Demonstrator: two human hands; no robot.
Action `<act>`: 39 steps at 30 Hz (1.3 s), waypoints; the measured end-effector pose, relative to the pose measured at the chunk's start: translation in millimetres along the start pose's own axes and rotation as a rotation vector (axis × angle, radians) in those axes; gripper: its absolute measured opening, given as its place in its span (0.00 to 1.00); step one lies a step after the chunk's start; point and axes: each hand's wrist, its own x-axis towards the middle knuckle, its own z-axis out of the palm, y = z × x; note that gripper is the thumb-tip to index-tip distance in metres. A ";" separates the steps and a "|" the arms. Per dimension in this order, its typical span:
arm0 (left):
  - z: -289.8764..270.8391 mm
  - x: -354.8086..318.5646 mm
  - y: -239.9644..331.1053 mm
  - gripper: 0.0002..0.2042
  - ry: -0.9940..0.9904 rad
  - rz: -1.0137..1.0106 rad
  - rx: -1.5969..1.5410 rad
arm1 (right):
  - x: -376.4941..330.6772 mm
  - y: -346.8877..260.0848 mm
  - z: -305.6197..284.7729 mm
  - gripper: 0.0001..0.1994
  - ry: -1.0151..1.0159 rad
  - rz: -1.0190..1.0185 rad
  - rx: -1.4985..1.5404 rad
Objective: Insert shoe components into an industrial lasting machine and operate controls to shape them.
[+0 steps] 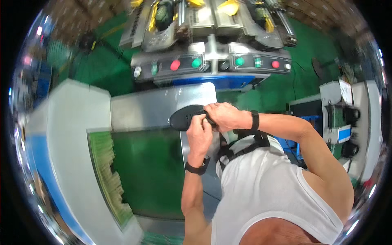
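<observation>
A black shoe [181,117] is held in front of me, its toe pointing left, over the end of a metal table [141,108]. My left hand [199,134] is closed at the near side of the shoe, its fingers pinching around the laces or the opening. From the right, my right hand [222,116] wraps over the heel end, fingers closed on the upper. The two hands nearly touch each other. What exactly the fingertips grip is hidden under the knuckles.
Ahead stands a machine with a control panel [167,63] of red and green buttons, and yellow-edged shoe moulds above it. A grey-white conveyor housing [71,155] with a green bristle curtain [107,171] is at my left. At the right is another machine [339,122] holding black parts.
</observation>
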 end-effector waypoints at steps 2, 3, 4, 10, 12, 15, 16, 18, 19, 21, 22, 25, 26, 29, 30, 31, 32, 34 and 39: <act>25.2 43.8 40.6 0.07 -0.215 0.227 0.038 | -29.4 40.3 -26.0 0.31 0.152 0.104 0.224; 46.2 68.5 61.0 0.08 -0.340 0.335 0.038 | -43.6 63.4 -37.2 0.32 0.177 0.213 0.316; 59.8 81.8 83.6 0.11 -0.434 0.408 0.076 | -64.2 75.7 -46.1 0.34 0.308 0.204 0.437; 119.9 194.3 168.5 0.23 -0.308 0.664 -0.018 | -172.9 153.0 -91.8 0.31 0.675 0.449 1.345; 150.2 233.4 176.9 0.21 -0.309 0.555 -0.092 | -201.8 171.7 -102.6 0.32 0.795 0.523 1.642; 221.9 293.4 179.0 0.21 -0.434 0.347 -0.236 | -234.3 195.4 -119.2 0.36 1.009 0.569 1.834; 254.1 315.8 178.0 0.22 -0.490 0.225 -0.320 | -243.8 200.6 -124.2 0.36 1.013 0.525 1.848; 319.7 362.4 174.4 0.25 -0.494 0.137 -0.206 | -261.3 210.4 -134.9 0.40 1.171 0.553 1.901; 351.7 385.4 172.2 0.27 -0.468 0.117 -0.118 | -264.9 215.6 -138.8 0.40 1.230 0.592 1.859; 407.1 428.7 166.2 0.32 -0.376 0.036 0.132 | -275.8 225.0 -146.6 0.43 1.241 0.527 1.858; 431.7 444.2 162.4 0.34 -0.391 -0.061 0.180 | -276.9 227.2 -147.8 0.44 1.344 0.516 1.811; 490.8 474.3 147.5 0.38 -0.365 -0.068 0.218 | -291.1 233.8 -152.1 0.46 1.341 0.598 1.847; 505.2 474.0 141.3 0.43 -0.308 -0.033 0.312 | -294.9 234.6 -152.6 0.46 1.332 0.695 1.857; 523.4 476.3 125.5 0.49 -0.324 -0.065 0.436 | -300.7 242.8 -153.6 0.46 1.370 0.708 1.861; 525.6 477.8 121.6 0.49 -0.299 -0.045 0.430 | -301.3 245.9 -154.4 0.46 1.345 0.683 1.850; 525.3 480.6 118.4 0.47 -0.342 -0.022 0.421 | -301.0 248.3 -155.6 0.45 1.345 0.660 1.822; 523.1 483.3 115.1 0.45 -0.353 0.012 0.416 | -299.4 251.0 -157.0 0.45 1.315 0.661 1.842; 521.3 491.0 111.0 0.43 -0.373 -0.007 0.371 | -295.2 254.5 -160.7 0.45 1.367 0.729 1.780; 505.7 514.7 107.5 0.37 -0.391 -0.055 0.205 | -279.7 258.2 -171.5 0.43 1.375 0.775 1.742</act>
